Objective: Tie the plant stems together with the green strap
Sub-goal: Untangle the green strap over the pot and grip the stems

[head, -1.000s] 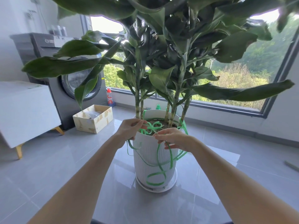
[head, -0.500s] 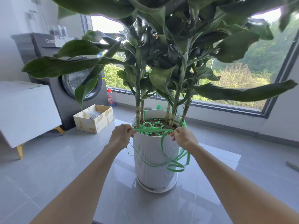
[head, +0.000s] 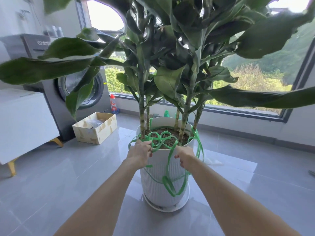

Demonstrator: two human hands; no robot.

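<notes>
Where the white ribbed pot [head: 153,193] stands in its saucer [head: 163,208] on the grey tiled floor [head: 68,176], entries follow. The pot rim is read as a dial, with 6 o'clock nearest the wearer.

Plant stems [head: 142,120]: five visible, long axes near upright, rising from the soil. Two stand at about 10 o'clock, three between 1 and 3 o'clock, the outermost leaning slightly outward. Broad dark leaves spread above.

Green strap [head: 160,138]: flat band. Several loops lie on the soil between the two stem groups, running roughly along the 9-to-3 line. One part rises over the rim at 3 o'clock. Slack hangs down the pot's front wall towards 6 o'clock and ends in a folded loop just above the saucer. Not drawn tight round the stems.

Left hand [head: 139,153]: at the rim, 8 o'clock; fingers curled round the strap.

Right hand [head: 185,156]: at the rim, 5 o'clock; fingers curled, pinching the strap where it drops over the edge.

Surroundings: washing machine [head: 49,103] and white cabinet [head: 22,120] at 9 o'clock of the frame. An open cardboard box [head: 95,135] sits beside the machine. A red-capped bottle [head: 113,104] stands on the floor under the window [head: 255,77].
</notes>
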